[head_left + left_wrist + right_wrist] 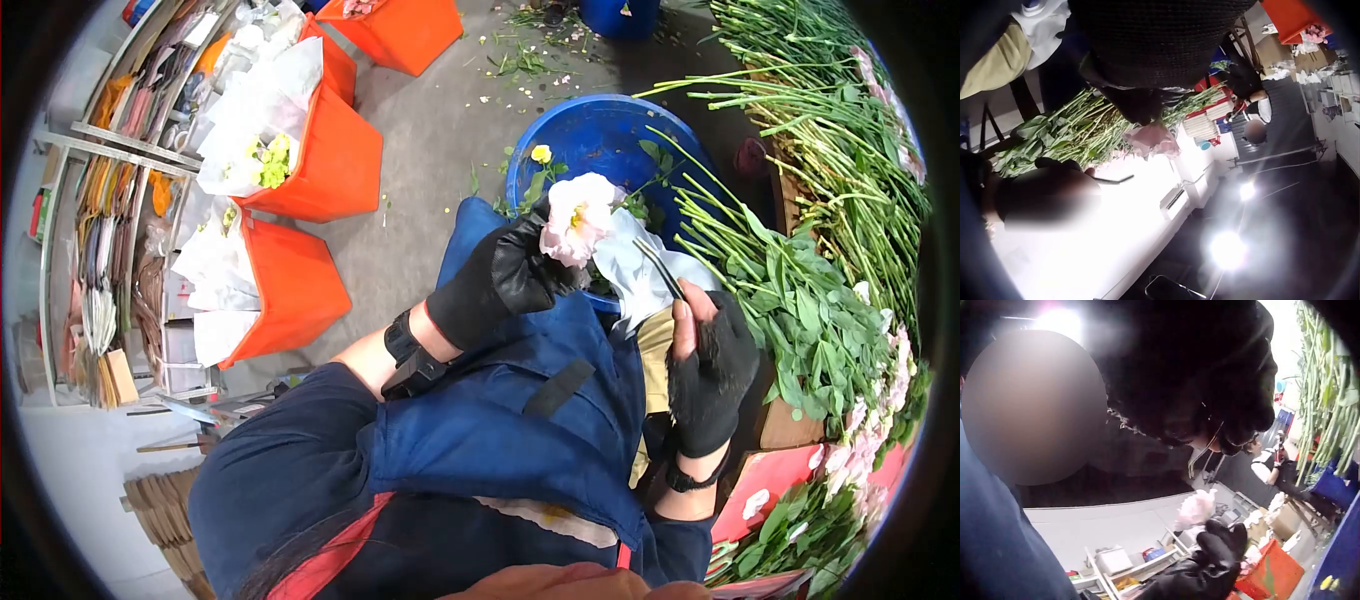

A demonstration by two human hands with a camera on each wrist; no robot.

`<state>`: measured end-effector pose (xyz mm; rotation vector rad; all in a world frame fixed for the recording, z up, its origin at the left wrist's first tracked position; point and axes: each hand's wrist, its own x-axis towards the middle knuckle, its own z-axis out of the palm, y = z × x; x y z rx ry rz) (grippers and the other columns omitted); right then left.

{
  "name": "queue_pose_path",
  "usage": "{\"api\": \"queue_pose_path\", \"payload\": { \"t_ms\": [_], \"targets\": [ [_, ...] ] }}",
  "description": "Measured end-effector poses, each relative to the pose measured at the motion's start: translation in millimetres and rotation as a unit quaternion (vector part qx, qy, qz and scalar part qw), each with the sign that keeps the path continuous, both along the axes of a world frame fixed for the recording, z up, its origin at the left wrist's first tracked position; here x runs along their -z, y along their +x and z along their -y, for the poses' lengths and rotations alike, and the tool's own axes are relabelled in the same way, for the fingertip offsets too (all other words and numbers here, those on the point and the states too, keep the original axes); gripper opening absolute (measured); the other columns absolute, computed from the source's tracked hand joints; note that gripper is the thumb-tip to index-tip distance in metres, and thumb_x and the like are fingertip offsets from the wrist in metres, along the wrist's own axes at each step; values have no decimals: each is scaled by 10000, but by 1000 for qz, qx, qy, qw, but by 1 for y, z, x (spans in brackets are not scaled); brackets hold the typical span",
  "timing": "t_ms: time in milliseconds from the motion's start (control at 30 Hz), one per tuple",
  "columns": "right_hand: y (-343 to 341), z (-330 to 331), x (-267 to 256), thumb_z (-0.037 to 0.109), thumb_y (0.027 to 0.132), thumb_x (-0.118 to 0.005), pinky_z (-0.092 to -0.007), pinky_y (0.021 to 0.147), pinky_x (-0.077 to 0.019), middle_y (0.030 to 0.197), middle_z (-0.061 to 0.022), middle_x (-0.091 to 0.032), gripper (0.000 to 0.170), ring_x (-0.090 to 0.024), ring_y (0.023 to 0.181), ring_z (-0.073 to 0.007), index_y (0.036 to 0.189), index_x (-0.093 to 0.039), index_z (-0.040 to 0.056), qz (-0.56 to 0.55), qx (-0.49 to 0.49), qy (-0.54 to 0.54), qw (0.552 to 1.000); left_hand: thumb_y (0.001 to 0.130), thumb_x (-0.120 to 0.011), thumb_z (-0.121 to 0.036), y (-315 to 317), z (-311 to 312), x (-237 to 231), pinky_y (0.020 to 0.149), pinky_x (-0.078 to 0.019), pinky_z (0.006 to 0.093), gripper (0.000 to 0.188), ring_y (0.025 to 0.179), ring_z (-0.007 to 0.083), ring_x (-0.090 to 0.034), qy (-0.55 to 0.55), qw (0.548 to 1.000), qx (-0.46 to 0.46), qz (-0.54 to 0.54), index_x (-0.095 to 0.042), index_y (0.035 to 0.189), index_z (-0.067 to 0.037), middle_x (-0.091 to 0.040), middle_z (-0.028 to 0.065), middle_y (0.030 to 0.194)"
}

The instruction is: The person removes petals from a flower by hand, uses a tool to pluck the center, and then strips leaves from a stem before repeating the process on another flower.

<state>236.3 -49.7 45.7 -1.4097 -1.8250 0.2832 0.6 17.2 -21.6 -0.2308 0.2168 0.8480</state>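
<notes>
In the head view the flower point(578, 215), a pale pink bloom, stands over the near edge of the blue tub point(600, 105), held up in front of the body. The left hand point(495, 275), gloved in black, grips it from 8 o'clock, fingers curled in just below the petals. The stem is hidden by that glove.

At the flower's 4 o'clock, the right hand point(715, 365) pinches the tweezers point(657, 262) between bare thumb and finger. Their tips point to 10 o'clock, near the bloom but apart from it; whether they are parted I cannot tell. A white sheet point(640, 280) lies below them.

Cut stems point(790, 330) are heaped at 3 to 4 o'clock, and an orange bin point(335, 155) sits between 9 and 10.

The step looks like grooming the petals. The next move probably calls for a steady left grip while the tips close lightly on one petal, sparing its neighbours.
</notes>
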Motion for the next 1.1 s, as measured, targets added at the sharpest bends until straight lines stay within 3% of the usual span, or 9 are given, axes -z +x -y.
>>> {"api": "queue_pose_path", "payload": {
  "t_ms": [167,233,300,400,467,567,833,1100],
  "targets": [
    [-18,0,-24,31,781,-721,-395,592,-429,770,-99,-577,282,-579,660,-292,1055,-679,82,31,-72,68,995,988,-552,-245,-5,1,13,727,-557,340,320,928,190,-651,11,999,20,42,-551,1212,-16,-649,118,1081],
    [-24,-2,-25,48,780,-709,-403,604,-412,754,-89,-546,251,-565,671,-286,1024,-661,84,57,-81,63,993,988,-546,-242,1,9,-3,710,-563,329,313,899,191,-641,35,992,-30,-118,-550,1195,-8,-635,126,1054],
    [-25,-4,-27,78,797,-692,-402,608,-405,754,-83,-530,194,-555,676,-282,985,-641,82,114,-66,59,990,990,-539,-236,1,13,-9,705,-567,326,309,874,192,-632,31,991,-23,-128,-546,1192,-3,-623,130,1035],
    [-24,-4,-26,114,805,-649,-404,604,-401,783,-76,-524,154,-548,691,-271,948,-604,78,164,-64,58,983,995,-528,-225,-8,8,-3,719,-564,332,304,849,191,-622,1,999,42,9,-539,1204,-4,-616,124,1021],
    [-24,-3,-28,112,801,-633,-407,610,-408,795,-76,-531,176,-555,701,-267,972,-608,78,182,-63,52,980,1000,-520,-221,-8,7,0,734,-552,334,296,841,187,-620,4,999,44,6,-539,1207,-10,-620,111,1014],
    [-28,-1,-36,74,782,-698,-430,609,-434,821,-91,-595,217,-589,712,-320,996,-663,86,195,-50,29,979,1005,-512,-205,-1,10,-7,751,-535,339,277,846,187,-626,32,998,-4,-62,-547,1203,-15,-628,94,998],
    [-32,-2,-38,89,793,-676,-439,601,-432,787,-105,-568,151,-581,690,-333,939,-638,91,200,-65,31,977,1005,-533,-192,-11,14,7,718,-521,305,244,817,172,-625,166,963,8,-214,-549,1176,-18,-618,66,956],
    [-31,-2,-39,62,790,-665,-460,583,-428,778,-126,-571,163,-574,679,-365,949,-635,75,172,-64,41,982,1012,-534,-243,-2,17,-6,698,-542,313,270,783,189,-645,53,990,-18,-132,-562,1171,-27,-642,98,944]
  ]
}}
